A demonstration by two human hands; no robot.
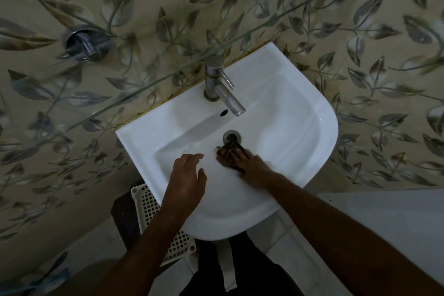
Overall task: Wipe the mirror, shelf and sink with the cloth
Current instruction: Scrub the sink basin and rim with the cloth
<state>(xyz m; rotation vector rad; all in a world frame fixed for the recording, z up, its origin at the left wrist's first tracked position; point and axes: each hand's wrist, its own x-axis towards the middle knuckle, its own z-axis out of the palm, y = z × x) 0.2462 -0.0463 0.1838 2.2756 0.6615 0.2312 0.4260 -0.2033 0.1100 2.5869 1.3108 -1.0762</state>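
Wiping the sink basin, cloth pressed down beside the drain.

My right fingers [236,152] lie flat and spread on the dark cloth [228,149], pinning it to the basin floor just near of the drain [232,136]; the right hand [242,163] is blurred. My left hand [188,176] rests on the near-left slope of the sink [300,108], fingers loosely apart, holding nothing. The tap [222,85] stands at the far rim, and a glass shelf edge [149,84] crosses above it. I judge this the sink step; next I'd sweep the cloth around the bowl and up to the rim.
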